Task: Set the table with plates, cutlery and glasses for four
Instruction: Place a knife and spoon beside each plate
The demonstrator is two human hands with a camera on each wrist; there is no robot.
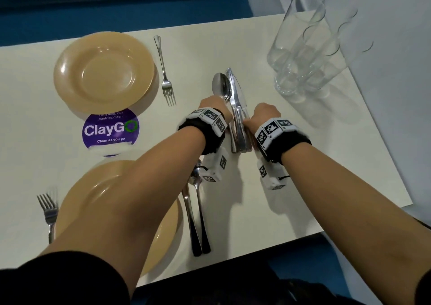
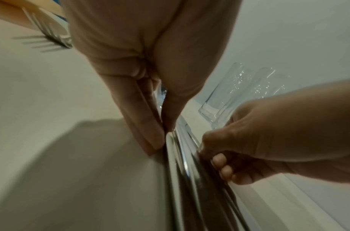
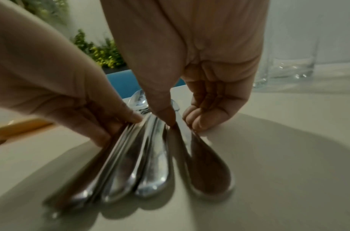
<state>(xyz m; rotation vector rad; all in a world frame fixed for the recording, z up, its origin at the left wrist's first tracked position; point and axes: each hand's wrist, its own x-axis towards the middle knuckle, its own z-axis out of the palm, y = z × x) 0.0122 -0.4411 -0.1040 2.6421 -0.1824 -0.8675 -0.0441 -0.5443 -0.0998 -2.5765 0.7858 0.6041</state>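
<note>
A bundle of loose cutlery [image 1: 233, 94], spoons and knives, lies mid-table with its handles toward me. My left hand [image 1: 213, 103] pinches the handles on the bundle's left side [image 2: 164, 136]. My right hand [image 1: 263, 113] holds the rightmost handle between thumb and curled fingers [image 3: 180, 121], and that handle sits splayed a little apart from the others. Two tan plates are laid, a far one [image 1: 103, 71] and a near one [image 1: 171, 223] partly under my left arm. Several clear glasses [image 1: 300, 55] stand clustered at the far right.
A fork [image 1: 164, 71] lies right of the far plate. Another fork [image 1: 49, 211] lies left of the near plate, with a knife and spoon [image 1: 196, 211] on its right. A purple ClayGo sticker [image 1: 110, 129] sits between the plates. The table edge runs close behind the glasses.
</note>
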